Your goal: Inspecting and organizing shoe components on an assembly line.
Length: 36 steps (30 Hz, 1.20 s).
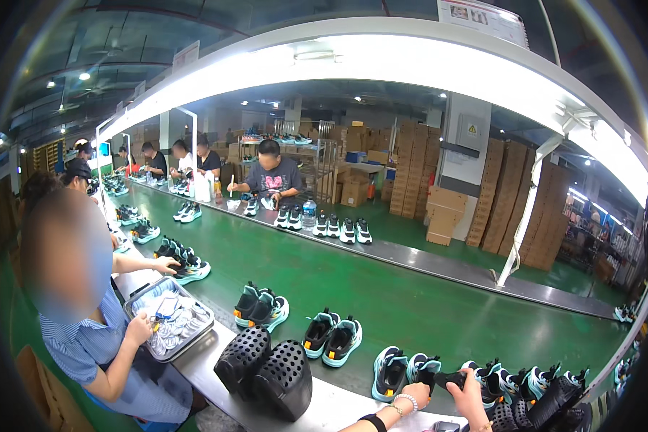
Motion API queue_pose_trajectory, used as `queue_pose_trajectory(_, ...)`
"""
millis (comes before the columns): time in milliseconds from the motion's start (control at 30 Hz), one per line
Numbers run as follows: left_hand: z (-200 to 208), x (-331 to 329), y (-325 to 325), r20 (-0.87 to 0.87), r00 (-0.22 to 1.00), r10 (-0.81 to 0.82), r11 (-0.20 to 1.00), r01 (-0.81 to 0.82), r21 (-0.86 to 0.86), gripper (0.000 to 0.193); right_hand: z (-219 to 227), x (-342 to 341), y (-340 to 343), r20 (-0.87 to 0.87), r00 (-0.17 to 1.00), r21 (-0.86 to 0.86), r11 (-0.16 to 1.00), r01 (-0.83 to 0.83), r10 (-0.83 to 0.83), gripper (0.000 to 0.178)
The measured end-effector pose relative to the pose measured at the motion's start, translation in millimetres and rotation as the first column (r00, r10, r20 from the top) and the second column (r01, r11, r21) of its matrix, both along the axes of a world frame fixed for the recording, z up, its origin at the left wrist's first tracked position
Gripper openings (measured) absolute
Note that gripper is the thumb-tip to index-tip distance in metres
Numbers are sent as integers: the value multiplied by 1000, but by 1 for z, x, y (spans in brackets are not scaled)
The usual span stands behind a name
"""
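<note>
At the near right edge of the green work surface, my left hand [415,394], with a beaded bracelet at the wrist, is closed at the heel of a black and turquoise sneaker [425,369]. Whatever lies in its fingers is too dark to make out. My right hand [469,397], just to the right, pinches a small black piece [451,379] between thumb and fingers. The piece's kind cannot be told. Another sneaker [390,373] of the same kind stands to the left, and several more [488,380] stand close on the right.
Two black perforated clog-like shapes [284,378] stand on the metal ledge [201,371] to my left. A co-worker [111,317] there holds a metal tray [205,335] of small packets. Sneaker pairs [331,337] line the green surface [302,252]. Opposite, another person [270,176] works by a bottle [309,214].
</note>
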<state>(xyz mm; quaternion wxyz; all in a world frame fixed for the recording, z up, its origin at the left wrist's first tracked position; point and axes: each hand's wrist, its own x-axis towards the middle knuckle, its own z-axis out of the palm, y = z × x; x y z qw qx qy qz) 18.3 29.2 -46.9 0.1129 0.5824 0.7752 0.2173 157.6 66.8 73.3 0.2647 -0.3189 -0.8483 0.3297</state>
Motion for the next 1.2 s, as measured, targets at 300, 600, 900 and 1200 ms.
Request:
queue_pose_trajectory(300,31,21,-61,-377,895,240,957,-152,248,40,-25,-47,42,312,949,-94,995,-26,54,52)
queue_pose_trajectory(600,0,4,-64,-368,871,325,933,-231,277,33,4,-90,43,736,676,187,968,-165,-27,61)
queue_pose_trajectory(900,-7,13,-62,-314,884,346,936,-300,185,33,-39,-103,0,609,746,498,862,-96,-269,16)
queue_pose_trajectory(1200,-49,-4,-46,-254,910,328,932,-267,245,31,-126,-159,40,633,705,361,928,95,-319,24)
